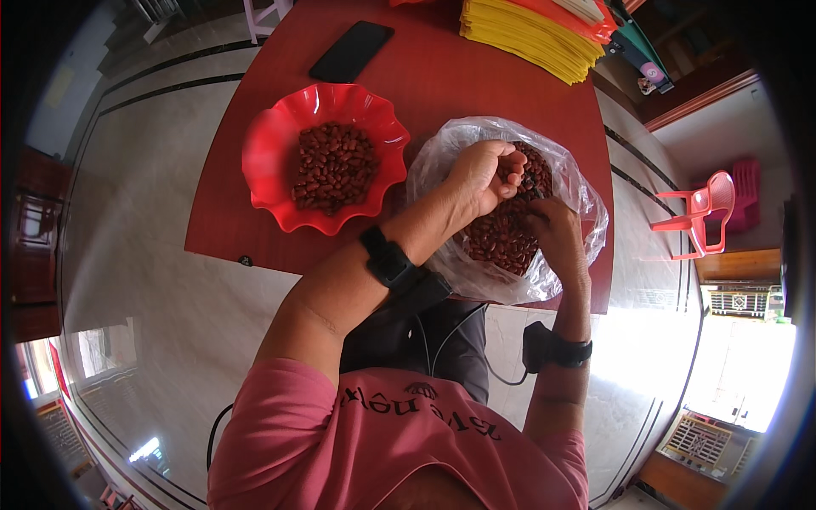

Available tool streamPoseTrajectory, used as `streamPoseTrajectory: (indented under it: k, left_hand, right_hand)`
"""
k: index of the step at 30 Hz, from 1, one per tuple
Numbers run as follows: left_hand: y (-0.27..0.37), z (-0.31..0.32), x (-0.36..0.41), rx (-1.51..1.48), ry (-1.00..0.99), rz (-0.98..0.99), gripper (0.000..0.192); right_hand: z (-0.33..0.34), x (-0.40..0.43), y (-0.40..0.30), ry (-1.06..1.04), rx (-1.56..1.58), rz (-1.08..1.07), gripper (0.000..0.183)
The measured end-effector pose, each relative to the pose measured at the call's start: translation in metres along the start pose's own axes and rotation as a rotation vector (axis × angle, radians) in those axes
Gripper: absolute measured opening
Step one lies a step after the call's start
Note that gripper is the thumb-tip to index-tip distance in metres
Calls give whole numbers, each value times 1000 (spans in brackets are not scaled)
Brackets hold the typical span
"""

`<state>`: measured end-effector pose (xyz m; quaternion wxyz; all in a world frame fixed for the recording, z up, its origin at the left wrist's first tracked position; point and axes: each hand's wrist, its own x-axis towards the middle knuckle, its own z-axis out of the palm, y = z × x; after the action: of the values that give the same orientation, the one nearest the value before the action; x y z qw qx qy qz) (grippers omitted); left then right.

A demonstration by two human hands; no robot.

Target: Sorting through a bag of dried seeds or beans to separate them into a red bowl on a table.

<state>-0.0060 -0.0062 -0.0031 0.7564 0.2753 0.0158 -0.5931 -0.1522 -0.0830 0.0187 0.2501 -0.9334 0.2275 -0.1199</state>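
Observation:
A clear plastic bag lies opened out on the red table, with reddish-brown beans or shelled nuts heaped inside it. Above the heap, my left hand is turned partly palm up with its fingers curled; whether anything lies in the palm is hidden. My right hand reaches in from the bag's right side, fingertips down at the heap, and I cannot see what is between them. To the left stands a red bowl with a wavy rim, holding more of the same beans or nuts.
Behind the bowl a black smartphone lies on the table. A stack of yellow sheets or bags sits at the far right, with red plastic on top. Black bands with small devices circle both forearms; a cable hangs below. A pink-red chair stands off to the right.

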Motion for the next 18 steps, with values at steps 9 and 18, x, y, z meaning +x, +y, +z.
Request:
streamPoseTrajectory:
  k: [9, 18]
  left_hand:
    - [0, 2, -1, -2, 22, -1, 17]
    - [0, 1, -1, 3, 12, -4, 17]
  right_hand:
    - [2, 0, 0, 49, 45, 55, 15]
    - [2, 1, -2, 123, 63, 67, 14]
